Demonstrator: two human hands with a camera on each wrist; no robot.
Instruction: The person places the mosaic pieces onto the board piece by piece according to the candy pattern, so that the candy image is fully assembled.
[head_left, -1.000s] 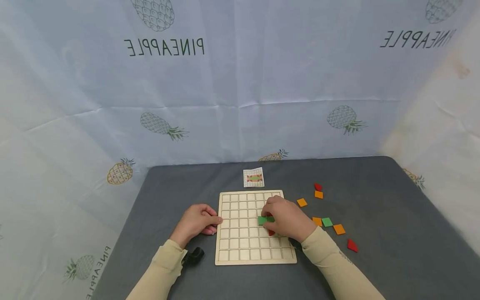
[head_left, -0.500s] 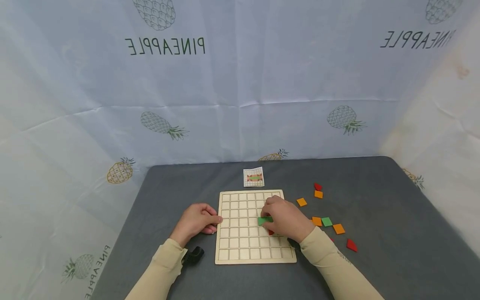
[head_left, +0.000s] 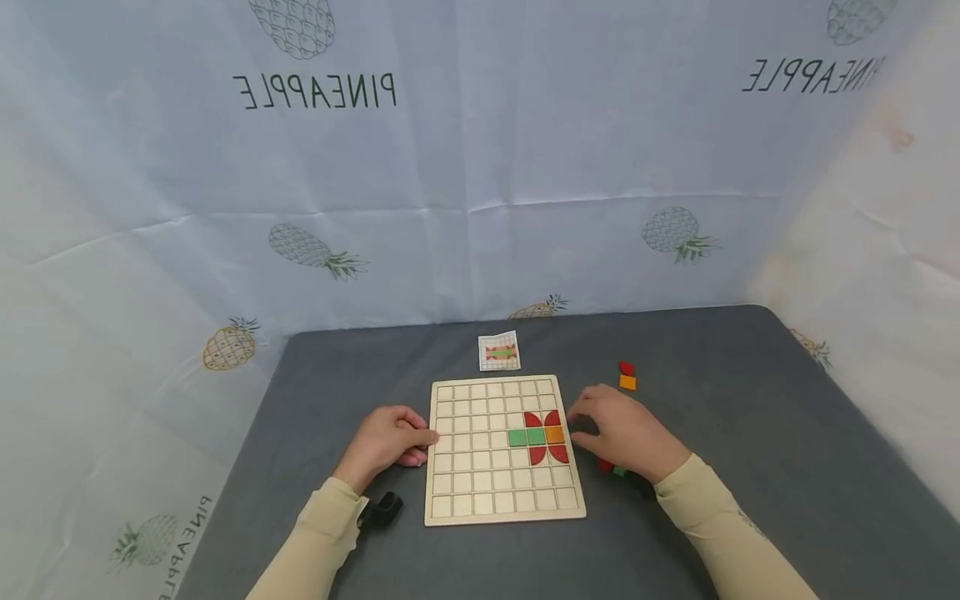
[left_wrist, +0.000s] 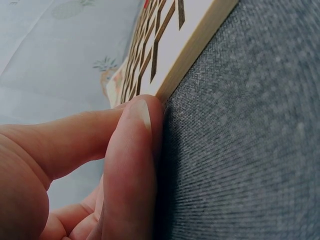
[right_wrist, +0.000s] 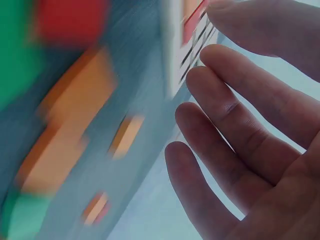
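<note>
A wooden grid board (head_left: 480, 483) lies on the table. My left hand (head_left: 386, 442) holds its left edge with thumb and forefinger, whose tips meet at the rim in the left wrist view. Toward the board's right side sit two green squares (head_left: 517, 437) and an orange square (head_left: 554, 435) in one row. Red curved-edged pieces (head_left: 558, 454) lie above and below that row. My right hand (head_left: 626, 433) is just right of the board, fingers extended and holding nothing visible in the right wrist view. Beneath it, a red piece (head_left: 605, 465) and a green piece (head_left: 619, 471) peek out.
Behind the board lies a small printed pattern card (head_left: 499, 352). A loose orange square (head_left: 627, 382) and red piece (head_left: 626, 367) lie farther back right. Several blurred orange pieces (right_wrist: 55, 160) show in the right wrist view. A pineapple-print cloth (head_left: 450, 167) hangs behind the table.
My right hand has left the green square on the board and moved right, off the board, uncovering the orange and red pieces there. My left hand stays at the left edge.
</note>
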